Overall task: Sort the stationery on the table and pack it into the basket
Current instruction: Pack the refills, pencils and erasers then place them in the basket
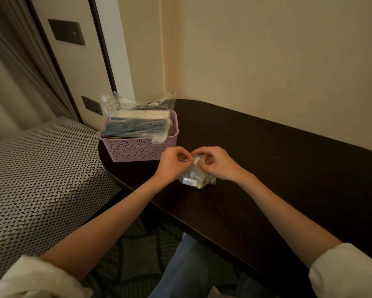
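Note:
A small clear plastic bag (197,177) with small silvery items inside rests on the dark table (277,160). My left hand (172,161) and my right hand (215,163) both pinch the bag's top edge, fingers closed on the plastic. Behind and to the left stands a pink perforated basket (137,148). It is filled with several plastic-wrapped packs (135,125) of blue and white stationery that stick out above its rim.
The table runs along a cream wall (266,61) on the right and ends in a rounded edge near me. A bed or seat with a woven black-and-white cover (41,179) lies to the left. My legs in jeans (187,267) sit below the table edge.

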Available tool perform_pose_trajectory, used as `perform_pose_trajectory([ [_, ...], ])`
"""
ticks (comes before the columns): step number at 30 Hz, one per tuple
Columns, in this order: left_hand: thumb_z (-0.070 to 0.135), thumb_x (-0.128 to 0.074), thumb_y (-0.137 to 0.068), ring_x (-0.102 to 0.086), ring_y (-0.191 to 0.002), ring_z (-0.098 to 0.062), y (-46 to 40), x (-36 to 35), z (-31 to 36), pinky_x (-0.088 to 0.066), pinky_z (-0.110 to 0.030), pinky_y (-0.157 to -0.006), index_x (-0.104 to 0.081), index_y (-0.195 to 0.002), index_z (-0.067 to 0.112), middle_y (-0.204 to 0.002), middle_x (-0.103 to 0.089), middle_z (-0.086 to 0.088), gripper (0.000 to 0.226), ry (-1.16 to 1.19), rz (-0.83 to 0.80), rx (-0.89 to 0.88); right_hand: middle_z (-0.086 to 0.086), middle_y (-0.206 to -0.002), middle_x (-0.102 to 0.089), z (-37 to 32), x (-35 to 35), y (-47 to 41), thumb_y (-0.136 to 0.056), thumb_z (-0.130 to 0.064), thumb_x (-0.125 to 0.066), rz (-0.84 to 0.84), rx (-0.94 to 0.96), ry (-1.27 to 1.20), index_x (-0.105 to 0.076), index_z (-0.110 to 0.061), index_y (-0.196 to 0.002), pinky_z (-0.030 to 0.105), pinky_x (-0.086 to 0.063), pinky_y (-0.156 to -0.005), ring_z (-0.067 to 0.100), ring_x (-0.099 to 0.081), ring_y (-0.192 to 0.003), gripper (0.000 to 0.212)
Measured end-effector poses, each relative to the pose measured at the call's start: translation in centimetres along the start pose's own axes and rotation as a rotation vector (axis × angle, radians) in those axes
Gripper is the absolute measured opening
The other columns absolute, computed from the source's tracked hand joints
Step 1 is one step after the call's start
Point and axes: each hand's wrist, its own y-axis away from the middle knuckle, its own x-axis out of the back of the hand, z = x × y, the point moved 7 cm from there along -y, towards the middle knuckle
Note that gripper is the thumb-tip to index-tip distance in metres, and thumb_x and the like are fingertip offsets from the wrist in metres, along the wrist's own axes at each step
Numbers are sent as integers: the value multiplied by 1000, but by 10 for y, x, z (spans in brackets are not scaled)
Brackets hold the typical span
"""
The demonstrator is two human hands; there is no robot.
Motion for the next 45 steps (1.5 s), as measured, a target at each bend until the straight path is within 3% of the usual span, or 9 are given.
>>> perform_pose_trajectory([
  [4, 8, -72, -83, -70, -85, -17, 4, -2, -6, -57, -29, -80, -76, -91, 9, -86, -74, -8, 10, 173, -62, 130, -1, -97, -69, 2, -6, 2, -84, -16, -71, -29, -10, -35, -67, -17, -117, 25, -55, -70, 9, -66, -80, 33],
  [9, 1, -68, -84, -68, -89, -5, 9, 1, 4, -55, -17, -82, -75, -102, 10, -97, -74, -1, 22, 16, -172, 4, 1, -86, -71, 2, -3, 0, -77, -17, -78, 90, -62, -27, -75, -15, -93, 18, -51, -68, 7, -64, -78, 16],
  [12, 4, -73, -81, -64, -79, 0, 13, 10, 14, -51, -9, -76, -77, -96, 11, -91, -74, 1, 17, -170, -89, -172, 2, -80, -72, 3, -4, -2, -76, -15, -80, 121, -101, -35, -76, -14, -84, 11, -48, -64, 5, -62, -73, 9],
  [17, 18, -82, -74, -60, -66, -10, 13, 15, 13, -54, -30, -65, -67, -77, 13, -76, -65, 0, 16, -260, 67, -185, 3, -85, -72, 5, -4, -4, -76, -14, -79, 94, -94, -69, -75, -13, -91, 22, -53, -69, 10, -65, -78, 16],
  [22, 17, -82, -74, -62, -65, -7, 8, 10, 7, -51, -17, -62, -62, -78, 14, -72, -64, 3, 21, -69, 39, -52, 5, -88, -73, 1, -3, -3, -79, -15, -77, 68, -79, -22, -76, -11, -92, 21, -53, -72, 12, -66, -82, 14],
  [29, 13, -72, -84, -71, -91, -11, 0, 47, 23, -56, -24, -81, -68, -105, 9, -95, -74, -4, 21, 211, -81, -98, -5, -84, -65, -32, 36, -21, -81, -11, -74, 163, 48, 79, -76, -16, -89, 29, -54, -73, 10, -64, -79, 9],
  [37, 8, -70, -83, -61, -101, -17, -33, 121, 14, -50, -31, -90, -69, -101, 14, -105, -67, -3, 18, -244, 203, -237, 5, -91, -69, -79, 91, -68, -85, -8, -69, 414, 127, -52, -73, -8, -95, 27, -51, -77, 16, -64, -85, 11],
  [41, 33, -72, -82, -46, -120, -26, -51, 106, 3, -37, -41, -101, -64, -115, 18, -126, -53, -9, 37, -545, 82, -236, 4, -87, -68, -82, 92, -86, -85, -7, -68, 555, 108, -183, -71, -10, -91, 25, -51, -73, 14, -63, -82, 7],
  [45, 68, -65, -73, -39, -125, -30, -70, 95, -16, -32, -47, -104, -54, -125, 20, -131, -44, -10, 71, -677, 64, -5, -3, -86, -66, -72, 84, -93, -87, -2, -64, 630, 66, -445, -66, -11, -92, 14, -51, -70, 5, -63, -80, 10],
])
